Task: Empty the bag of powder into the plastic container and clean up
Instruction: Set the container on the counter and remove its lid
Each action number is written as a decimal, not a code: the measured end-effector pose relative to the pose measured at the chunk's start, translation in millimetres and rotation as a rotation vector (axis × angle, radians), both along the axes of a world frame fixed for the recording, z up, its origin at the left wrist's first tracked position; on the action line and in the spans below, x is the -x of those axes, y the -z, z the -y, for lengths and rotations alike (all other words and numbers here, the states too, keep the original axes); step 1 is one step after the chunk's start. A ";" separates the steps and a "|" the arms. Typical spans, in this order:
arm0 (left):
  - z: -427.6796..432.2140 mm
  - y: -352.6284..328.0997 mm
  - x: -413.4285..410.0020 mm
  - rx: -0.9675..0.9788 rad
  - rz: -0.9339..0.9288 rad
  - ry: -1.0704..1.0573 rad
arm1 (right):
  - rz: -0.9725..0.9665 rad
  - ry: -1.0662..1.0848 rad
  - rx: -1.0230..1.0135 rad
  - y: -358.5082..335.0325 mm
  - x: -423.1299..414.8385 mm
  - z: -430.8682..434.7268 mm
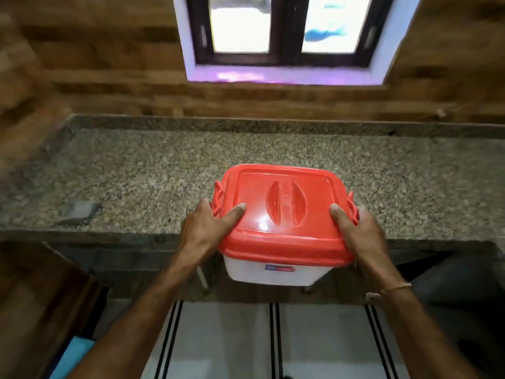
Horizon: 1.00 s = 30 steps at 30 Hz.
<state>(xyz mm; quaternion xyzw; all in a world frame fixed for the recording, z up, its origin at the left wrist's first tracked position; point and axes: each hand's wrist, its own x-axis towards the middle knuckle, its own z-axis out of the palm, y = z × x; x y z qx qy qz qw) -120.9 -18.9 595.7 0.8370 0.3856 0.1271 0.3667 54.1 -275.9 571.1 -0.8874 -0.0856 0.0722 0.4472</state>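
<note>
A white plastic container (270, 273) with a red lid (284, 214) hangs in the air at the front edge of the granite counter (136, 181), held between both hands. My left hand (207, 231) grips its left side, thumb lying on the lid and fingers curled round the red side clasp. My right hand (358, 233) grips the right side the same way, thumb on the lid. The lid is closed. No bag of powder is in view.
A wood-panelled wall and a window (287, 31) rise behind the counter. A small grey patch (79, 210) lies on the counter at the left. Tiled floor with dark stripes (273, 340) is below, a wooden cabinet (35, 296) at lower left.
</note>
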 end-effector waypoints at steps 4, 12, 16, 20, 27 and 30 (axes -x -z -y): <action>-19.1 -26.3 -54.2 -0.012 0.092 0.045 | 0.052 0.001 -0.055 -32.8 -50.3 -18.7; -41.9 -25.6 -189.1 -0.002 0.042 0.018 | 0.063 -0.023 -0.027 -31.4 -189.2 -57.4; -59.1 -9.5 -252.9 0.092 0.020 0.021 | -0.011 -0.047 -0.021 -19.9 -254.3 -74.3; -76.8 -2.8 -301.3 0.183 -0.009 -0.004 | -0.014 -0.054 -0.007 -9.3 -307.4 -92.4; -104.9 -0.2 -344.9 0.348 -0.004 -0.052 | -0.063 -0.039 -0.005 0.3 -357.0 -119.0; -114.8 6.8 -348.9 0.377 0.010 -0.088 | -0.089 -0.009 -0.027 8.3 -367.9 -124.2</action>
